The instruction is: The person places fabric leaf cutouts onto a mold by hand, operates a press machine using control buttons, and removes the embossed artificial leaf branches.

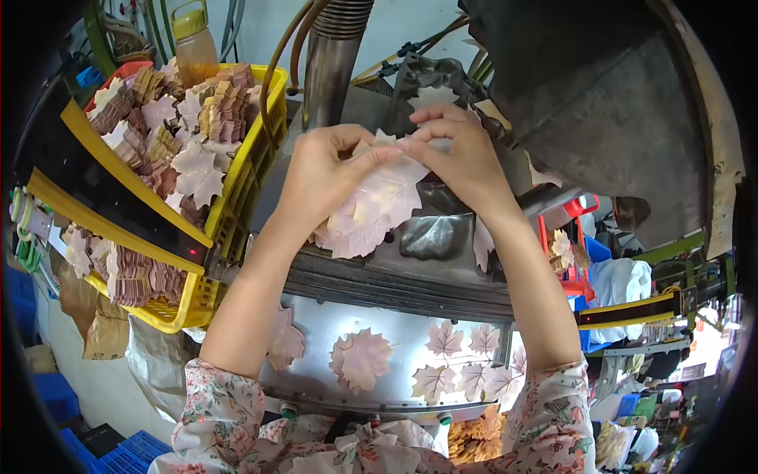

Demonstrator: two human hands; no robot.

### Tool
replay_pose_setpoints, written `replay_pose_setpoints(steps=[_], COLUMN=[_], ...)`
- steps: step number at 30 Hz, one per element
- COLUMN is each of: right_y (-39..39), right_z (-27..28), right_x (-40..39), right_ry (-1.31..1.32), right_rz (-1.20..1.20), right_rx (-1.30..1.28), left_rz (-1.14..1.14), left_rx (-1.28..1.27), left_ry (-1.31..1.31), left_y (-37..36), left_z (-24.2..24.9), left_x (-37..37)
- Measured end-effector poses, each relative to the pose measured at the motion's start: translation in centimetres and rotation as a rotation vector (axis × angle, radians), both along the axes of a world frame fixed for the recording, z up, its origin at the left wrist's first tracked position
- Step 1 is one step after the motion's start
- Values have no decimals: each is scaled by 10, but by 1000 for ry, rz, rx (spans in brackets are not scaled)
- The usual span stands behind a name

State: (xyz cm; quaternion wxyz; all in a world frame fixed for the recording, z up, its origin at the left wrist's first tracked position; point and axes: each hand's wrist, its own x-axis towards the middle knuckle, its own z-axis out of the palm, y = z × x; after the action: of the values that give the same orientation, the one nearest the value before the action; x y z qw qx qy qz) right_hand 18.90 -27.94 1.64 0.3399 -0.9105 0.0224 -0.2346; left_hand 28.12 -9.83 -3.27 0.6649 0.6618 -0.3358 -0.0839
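Both my hands are raised over a dark metal press bed with pale pink maple-shaped leaves between them. My left hand point(328, 170) has thumb and fingers pinched at the upper edge of the pink leaves point(377, 209), which hang down in an overlapping bunch. My right hand point(458, 154) pinches the same upper edge from the other side, its thumb close to my left fingertips. Just below my right hand lies a dark metal leaf mould point(433, 235). Behind the hands, a pale leaf point(433, 96) rests on another dark mould. How many leaves I hold cannot be told.
A yellow crate point(272, 118) full of stacked leaves and a yellow-lidded bottle point(193, 43) stands left. Several leaves point(362, 359) lie on the metal shelf point(316, 387) near me. Yellow-black sensor bars point(118, 170) flank the press. A metal column point(332, 71) rises behind my hands.
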Motion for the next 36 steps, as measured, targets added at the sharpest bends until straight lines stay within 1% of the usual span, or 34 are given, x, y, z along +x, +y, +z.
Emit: replay_pose_setpoints(steps=[2,4,5,6,7,8,11,12,13,14,16,17,18,20,21,24,29,32,33,34,36], right_y=[4,10,11,8,5,3,3,4,3,-1,-16,-20,-24,-34,-39,-46,-54,-60,-61,-60,-51], right_z=[3,17,22,22,22,22,25,24,24,20,0,-7,-10,-11,-10,-11,-21,-22,-23,-22,-14], right_x=[4,-18,-26,-31,-34,-37,-38,-38,-38,-38,-33,-30,-25,-13,-9,-1,-2,-7,-8,-14,-39], right_ry=[1,208,309,312,313,312,339,373,406,404,43,-141,-143,-53,-13,-54,-117,-160,-173,-173,-210], right_rz=[55,-117,-212,-218,-194,-169,-158,-174,-189,-191,-135,-105,-104,-56,-31,-22,-5,-6,-3,-5,-38], right_rx=[7,154,226,229,158,85,-67,-139,-210,-211,-470,-594,-594,-618,-633,-647,-659,-668,-669,-668,-230], left_rz=[39,57,86,113,142,141,283,280,239,198,1,5,-33,-122,-122,-144,-145,-31,-34,-47,-71], left_rx=[91,145,198,250,299,297,53,48,83,119,195,196,225,281,278,308,304,222,223,139,-26], left_ry=[38,74,26,-27,-82,-83,-519,-520,-666,-813,-768,-771,-788,-823,-829,-812,-824,-836,-837,-652,-280], left_y=[13,22,23,22,21,20,14,17,26,34,36,34,30,26,25,25,25,25,24,21,13], left_z=[2,-5,-9,-13,-15,-17,-16,-11,-4,5,9,9,9,9,8,-1,-3,2,5,11,26], left_x=[9,15,19,23,25,23,8,0,-10,-22,-56,-62,-68,-76,-77,-74,-74,-75,-75,-75,-74])
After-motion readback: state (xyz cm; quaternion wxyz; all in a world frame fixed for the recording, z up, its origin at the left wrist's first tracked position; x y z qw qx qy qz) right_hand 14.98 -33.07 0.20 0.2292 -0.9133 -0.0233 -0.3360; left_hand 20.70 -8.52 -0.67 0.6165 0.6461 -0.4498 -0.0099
